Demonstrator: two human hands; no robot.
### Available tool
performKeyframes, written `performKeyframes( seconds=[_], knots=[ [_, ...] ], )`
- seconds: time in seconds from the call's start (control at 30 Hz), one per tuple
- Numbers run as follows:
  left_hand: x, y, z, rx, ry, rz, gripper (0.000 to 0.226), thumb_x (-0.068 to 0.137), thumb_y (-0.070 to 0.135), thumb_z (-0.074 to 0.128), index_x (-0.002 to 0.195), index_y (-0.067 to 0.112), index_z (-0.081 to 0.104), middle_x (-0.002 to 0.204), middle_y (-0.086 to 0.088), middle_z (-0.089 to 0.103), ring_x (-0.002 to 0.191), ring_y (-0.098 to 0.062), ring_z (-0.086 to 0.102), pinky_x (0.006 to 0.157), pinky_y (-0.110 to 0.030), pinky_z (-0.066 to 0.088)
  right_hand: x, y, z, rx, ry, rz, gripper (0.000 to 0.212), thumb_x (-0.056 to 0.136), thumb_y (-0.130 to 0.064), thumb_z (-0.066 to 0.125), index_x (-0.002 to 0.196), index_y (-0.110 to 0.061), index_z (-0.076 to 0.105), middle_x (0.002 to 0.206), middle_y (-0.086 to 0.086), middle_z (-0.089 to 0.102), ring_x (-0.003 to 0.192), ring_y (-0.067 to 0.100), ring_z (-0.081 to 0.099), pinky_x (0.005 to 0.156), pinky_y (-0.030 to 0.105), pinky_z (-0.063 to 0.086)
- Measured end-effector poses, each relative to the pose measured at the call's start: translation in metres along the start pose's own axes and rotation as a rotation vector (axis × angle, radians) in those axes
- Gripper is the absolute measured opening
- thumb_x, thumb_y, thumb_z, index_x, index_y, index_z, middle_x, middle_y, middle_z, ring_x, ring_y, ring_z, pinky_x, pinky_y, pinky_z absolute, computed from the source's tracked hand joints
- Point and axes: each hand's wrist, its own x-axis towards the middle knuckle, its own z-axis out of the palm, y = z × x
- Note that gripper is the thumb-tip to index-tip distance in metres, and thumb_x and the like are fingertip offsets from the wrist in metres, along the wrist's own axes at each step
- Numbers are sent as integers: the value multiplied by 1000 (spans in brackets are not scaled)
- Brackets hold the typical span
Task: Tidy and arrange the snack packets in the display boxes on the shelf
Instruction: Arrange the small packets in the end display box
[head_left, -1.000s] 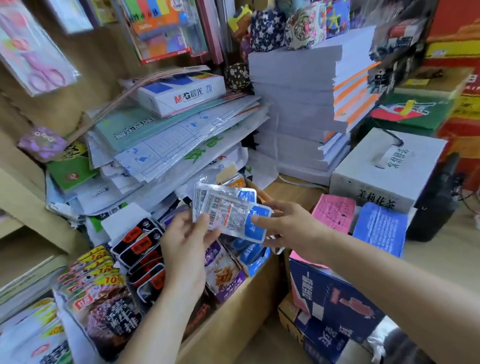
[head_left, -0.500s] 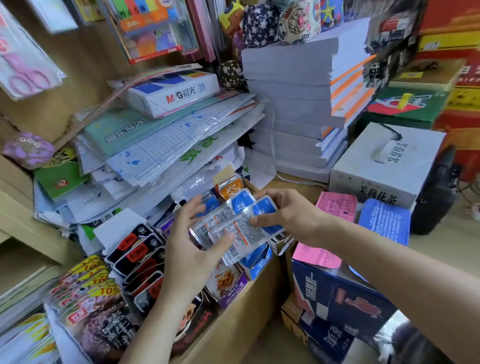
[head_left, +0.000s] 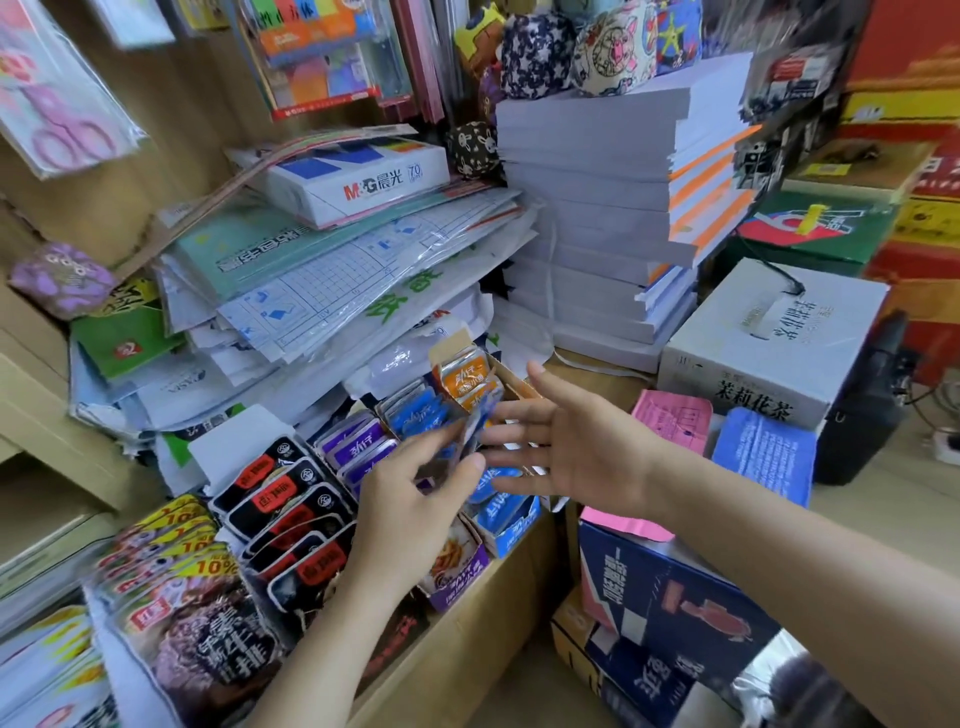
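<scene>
Two hands in view. Left hand (head_left: 410, 499) pinches a small bunch of packets (head_left: 471, 430) edge-on, thumb and fingers curled on it; it's blurred, so I can't count them. The bunch sits over the blue display box (head_left: 511, 527), just below the orange packets (head_left: 465, 379). Right hand (head_left: 566, 441) holds nothing, fingers straight and spread, tips near the bunch; I can't tell if they touch. I count four packet colours in rows on the shelf (head_left: 483, 613): orange, blue packets (head_left: 415, 413), purple packets (head_left: 358, 447), black-and-red packets (head_left: 280, 499). One white carton (head_left: 779, 332) and one paper stack (head_left: 587, 208) behind.
</scene>
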Motion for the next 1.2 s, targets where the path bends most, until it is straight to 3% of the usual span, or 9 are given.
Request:
performKeyframes(
  seconds=[0.07, 0.17, 0.3, 0.4, 0.6, 0.7, 0.83, 1.03, 1.2],
  knots=[
    [1, 8, 1, -297, -26, -170, 22, 97, 19, 63, 100, 34, 79, 98, -1, 77, 94, -18, 74, 80, -34, 60, -2, 3, 2, 13, -3, -51, 54, 93, -47, 63, 128, -5, 64, 115, 15, 67, 111, 31, 67, 102, 51, 52],
    [1, 16, 4, -525, -20, -354, 20, 100, 14, 56, 102, 19, 75, 94, -9, 78, 85, -22, 76, 63, -28, 58, -3, 11, 7, -145, 58, -197, 28, 93, -14, 68, 121, -11, 71, 119, 15, 68, 104, 24, 71, 93, 45, 58],
    [1, 9, 7, -553, -47, -403, 22, 100, 17, 56, 117, 19, 70, 108, -9, 76, 101, -29, 73, 88, -50, 57, -1, 22, 11, -311, 251, -373, 30, 84, -5, 76, 112, -6, 65, 113, 7, 64, 99, 24, 74, 80, 47, 62],
    [1, 9, 7, -561, -66, -376, 26, 100, 16, 58, 124, 21, 66, 115, -7, 74, 107, -28, 71, 96, -55, 55, 4, 21, 8, -306, 350, -381, 48, 79, -9, 81, 116, -4, 52, 118, 12, 64, 96, 24, 75, 72, 38, 63],
    [6, 17, 2, -519, -218, -248, 28, 97, 20, 58, 124, 20, 65, 114, -7, 74, 107, -25, 71, 90, -43, 56, 5, 3, -5, -124, 7, -220, 46, 82, -8, 69, 127, 1, 61, 122, 18, 69, 109, 31, 69, 95, 46, 56],
    [15, 13, -5, -375, -168, -140, 22, 97, 21, 59, 115, 20, 71, 107, -3, 76, 102, -18, 71, 89, -34, 56, 5, -11, -13, -58, 136, -278, 40, 85, -6, 67, 123, 6, 61, 118, 19, 71, 106, 31, 71, 86, 42, 59],
    [27, -14, -15, 247, 137, 43, 24, 92, 18, 68, 113, 27, 73, 102, 15, 69, 93, -1, 65, 84, -31, 58, 1, -27, -31, -253, 413, -412, 11, 93, -6, 64, 103, -9, 69, 100, 9, 77, 93, 25, 75, 79, 43, 62],
    [25, -25, -1, 806, -134, 112, 46, 81, 60, 71, 121, 39, 64, 119, 21, 54, 115, -6, 47, 92, -28, 43, 0, -29, -41, -444, 491, -412, 12, 92, -12, 69, 103, -14, 72, 93, 5, 78, 86, 25, 76, 78, 49, 61],
    [36, -31, 11, 1018, -122, 146, 60, 68, 76, 71, 115, 43, 54, 115, 15, 47, 110, -11, 44, 83, -29, 45, 0, -25, -43, -504, 440, -389, 21, 91, -11, 70, 112, -10, 71, 98, 7, 78, 89, 26, 76, 84, 55, 59]
  ],
)
